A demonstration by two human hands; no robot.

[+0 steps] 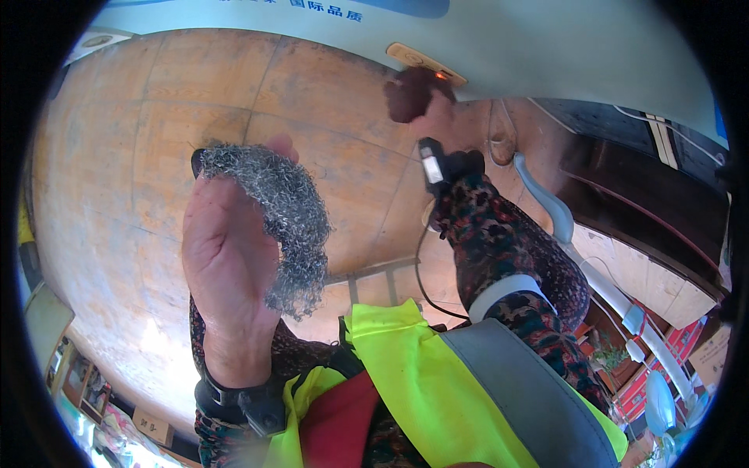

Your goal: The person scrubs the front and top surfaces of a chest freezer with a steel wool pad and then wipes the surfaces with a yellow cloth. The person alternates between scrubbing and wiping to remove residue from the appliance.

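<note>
A thick curved pad of steel wool (295, 216) lies over the fingers of my left hand (225, 251). The palm faces up, and most of the fingers are hidden behind the wool. Further forward, my right hand (436, 117) holds a dark maroon cloth or pad (408, 96); the hand is blurred. That cloth is at the lower edge of a large pale blue-grey appliance (562, 52), against or just under its gold control strip (421, 61). A small orange-red light glows on the strip beside the cloth. Dark straps with devices sit on both wrists.
Wood-patterned tiles (193, 134) cover the floor. To the right are a curved pale blue pole (547, 202), loose cables and a dark reddish-brown furniture piece (638, 205). A potted plant (611, 354) stands at lower right. A cardboard box (153, 427) sits at lower left.
</note>
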